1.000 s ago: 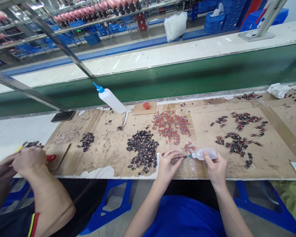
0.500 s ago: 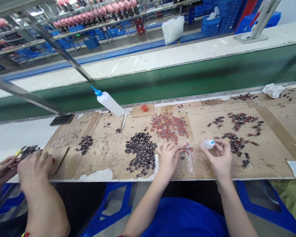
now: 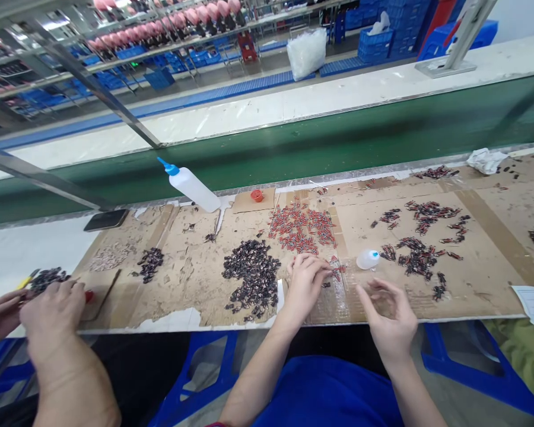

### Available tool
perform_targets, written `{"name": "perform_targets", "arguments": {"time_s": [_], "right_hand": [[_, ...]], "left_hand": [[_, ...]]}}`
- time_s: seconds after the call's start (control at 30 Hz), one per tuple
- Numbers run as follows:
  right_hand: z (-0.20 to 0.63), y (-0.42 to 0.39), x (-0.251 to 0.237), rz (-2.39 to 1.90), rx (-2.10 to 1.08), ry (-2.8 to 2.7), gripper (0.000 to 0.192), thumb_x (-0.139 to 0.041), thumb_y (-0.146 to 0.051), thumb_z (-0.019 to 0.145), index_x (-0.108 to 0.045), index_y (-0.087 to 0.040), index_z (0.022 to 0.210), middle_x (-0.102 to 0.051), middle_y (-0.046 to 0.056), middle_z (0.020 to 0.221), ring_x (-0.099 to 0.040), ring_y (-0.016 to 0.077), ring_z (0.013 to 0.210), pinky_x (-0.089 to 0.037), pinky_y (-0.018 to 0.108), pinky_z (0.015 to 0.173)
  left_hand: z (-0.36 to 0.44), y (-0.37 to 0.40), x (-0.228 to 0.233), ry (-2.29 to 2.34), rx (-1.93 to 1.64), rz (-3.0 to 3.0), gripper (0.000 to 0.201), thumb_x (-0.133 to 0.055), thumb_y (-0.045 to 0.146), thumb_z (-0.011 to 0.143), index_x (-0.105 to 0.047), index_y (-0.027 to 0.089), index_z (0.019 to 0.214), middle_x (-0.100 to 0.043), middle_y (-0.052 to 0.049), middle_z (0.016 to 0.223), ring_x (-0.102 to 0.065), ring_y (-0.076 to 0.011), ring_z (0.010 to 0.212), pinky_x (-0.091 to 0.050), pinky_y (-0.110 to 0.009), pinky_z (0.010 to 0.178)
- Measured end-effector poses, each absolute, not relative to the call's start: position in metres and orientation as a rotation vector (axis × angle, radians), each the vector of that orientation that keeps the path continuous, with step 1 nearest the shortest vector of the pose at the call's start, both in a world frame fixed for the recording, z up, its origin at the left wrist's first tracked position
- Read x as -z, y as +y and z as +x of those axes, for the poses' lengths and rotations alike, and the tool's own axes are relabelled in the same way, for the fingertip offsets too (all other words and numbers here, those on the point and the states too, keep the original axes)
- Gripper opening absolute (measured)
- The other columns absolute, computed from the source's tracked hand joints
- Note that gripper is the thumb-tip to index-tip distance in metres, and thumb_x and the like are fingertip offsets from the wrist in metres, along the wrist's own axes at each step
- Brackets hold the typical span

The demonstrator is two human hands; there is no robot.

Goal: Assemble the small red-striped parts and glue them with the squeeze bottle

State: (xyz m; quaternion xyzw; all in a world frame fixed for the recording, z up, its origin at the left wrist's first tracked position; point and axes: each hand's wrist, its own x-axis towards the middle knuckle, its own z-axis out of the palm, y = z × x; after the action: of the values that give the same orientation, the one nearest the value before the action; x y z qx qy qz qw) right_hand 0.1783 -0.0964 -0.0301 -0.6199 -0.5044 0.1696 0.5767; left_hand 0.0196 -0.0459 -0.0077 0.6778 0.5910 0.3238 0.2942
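Note:
My right hand (image 3: pixel 392 320) hangs over the cardboard with thumb and fingers apart and nothing between them. Just beyond its fingertips stands a small white squeeze bottle (image 3: pixel 365 260) with a blue tip. My left hand (image 3: pixel 307 283) has its fingers bent and drawn together beside a few small red parts (image 3: pixel 337 268); anything inside the pinch is hidden. Left of that hand lies a heap of small black parts (image 3: pixel 252 276). Beyond it spreads a pile of red parts with metal ends (image 3: pixel 300 228). Dark-and-red pieces (image 3: pixel 416 256) lie in clusters to the right.
A larger bottle with a blue nozzle (image 3: pixel 194 188) leans at the bench's back, near a red cap (image 3: pixel 257 195) and a phone (image 3: pixel 105 219). At the left, a co-worker's hands (image 3: pixel 53 308) work by another black pile. A green wall (image 3: pixel 267 151) runs behind.
My right hand has let go of the small squeeze bottle and drawn back toward me, its fingers opening. The bottle now stands on the cardboard. My left hand stays nearly in place.

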Motion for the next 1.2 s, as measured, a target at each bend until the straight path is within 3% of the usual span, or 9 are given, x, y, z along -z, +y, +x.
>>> {"name": "perform_targets", "arguments": {"time_s": [0.1, 0.2, 0.3, 0.5, 0.6, 0.77, 0.9, 1.2], "right_hand": [[0.162, -0.096, 0.029, -1.383, -0.767, -1.187, 0.027, -0.072, -0.034, 0.077, -0.067, -0.019, 0.098, -0.072, 0.008, 0.094, -0.069, 0.0185, 0.074, -0.059, 0.033, 0.068], [0.150, -0.091, 0.027, -1.295, -0.928, -1.083, 0.022, -0.070, -0.037, 0.078, -0.071, -0.019, 0.091, -0.074, 0.007, 0.088, -0.071, 0.0200, 0.078, -0.060, 0.034, 0.074], [0.149, -0.087, 0.030, -1.300, -0.951, -1.023, 0.021, -0.069, -0.040, 0.079, -0.073, -0.019, 0.082, -0.075, 0.007, 0.084, -0.071, 0.0211, 0.078, -0.060, 0.035, 0.076], [0.162, -0.086, 0.040, -1.411, -0.948, -1.159, 0.030, -0.063, -0.047, 0.082, -0.075, -0.021, 0.092, -0.074, 0.010, 0.097, -0.070, 0.0248, 0.090, -0.057, 0.041, 0.085], [0.161, -0.087, 0.042, -1.441, -0.952, -1.241, 0.035, -0.061, -0.050, 0.082, -0.075, -0.021, 0.094, -0.073, 0.011, 0.100, -0.070, 0.0255, 0.092, -0.057, 0.041, 0.085], [0.155, -0.088, 0.041, -1.502, -0.981, -1.150, 0.039, -0.065, -0.052, 0.077, -0.075, -0.017, 0.094, -0.075, 0.012, 0.093, -0.071, 0.0248, 0.079, -0.060, 0.039, 0.074], [0.153, -0.087, 0.035, -1.459, -1.006, -1.175, 0.033, -0.066, -0.050, 0.077, -0.075, -0.019, 0.086, -0.075, 0.011, 0.092, -0.072, 0.0258, 0.084, -0.060, 0.039, 0.077], [0.152, -0.089, 0.037, -1.459, -1.136, -1.111, 0.040, -0.067, -0.054, 0.075, -0.075, -0.018, 0.089, -0.076, 0.012, 0.094, -0.073, 0.0277, 0.084, -0.060, 0.042, 0.081]], "left_hand": [[0.021, -0.054, 0.004, 1.369, -0.994, 1.556, 0.010, -0.063, 0.021, 0.085, -0.071, 0.020, 0.080, -0.071, -0.004, 0.086, -0.060, -0.0196, 0.091, -0.043, -0.035, 0.088], [0.023, -0.062, 0.004, 1.251, -1.059, 1.391, 0.011, -0.062, 0.026, 0.085, -0.070, 0.018, 0.084, -0.072, -0.005, 0.087, -0.063, -0.0182, 0.086, -0.047, -0.031, 0.083], [0.021, -0.067, 0.006, 1.287, -1.051, 1.439, 0.011, -0.062, 0.026, 0.086, -0.071, 0.019, 0.085, -0.073, -0.005, 0.088, -0.063, -0.0191, 0.089, -0.047, -0.032, 0.085], [0.015, -0.075, 0.022, 1.655, -0.822, 1.841, 0.013, -0.066, 0.018, 0.083, -0.072, 0.025, 0.092, -0.072, -0.003, 0.099, -0.058, -0.0232, 0.101, -0.037, -0.043, 0.093], [0.016, -0.076, 0.030, 1.699, -0.800, 1.930, 0.016, -0.063, 0.014, 0.085, -0.072, 0.026, 0.091, -0.072, -0.003, 0.099, -0.057, -0.0220, 0.101, -0.038, -0.041, 0.089], [0.017, -0.074, 0.029, 1.655, -0.860, 1.871, 0.019, -0.058, 0.011, 0.088, -0.072, 0.024, 0.090, -0.073, -0.002, 0.092, -0.061, -0.0204, 0.097, -0.040, -0.039, 0.088], [0.016, -0.077, 0.023, 1.633, -0.920, 1.805, 0.019, -0.058, 0.014, 0.088, -0.073, 0.024, 0.094, -0.074, -0.004, 0.092, -0.063, -0.0195, 0.092, -0.044, -0.038, 0.086], [0.018, -0.082, 0.022, 1.554, -1.008, 1.725, 0.020, -0.057, 0.015, 0.088, -0.075, 0.023, 0.090, -0.074, -0.005, 0.086, -0.062, -0.0209, 0.091, -0.049, -0.039, 0.085]]}}
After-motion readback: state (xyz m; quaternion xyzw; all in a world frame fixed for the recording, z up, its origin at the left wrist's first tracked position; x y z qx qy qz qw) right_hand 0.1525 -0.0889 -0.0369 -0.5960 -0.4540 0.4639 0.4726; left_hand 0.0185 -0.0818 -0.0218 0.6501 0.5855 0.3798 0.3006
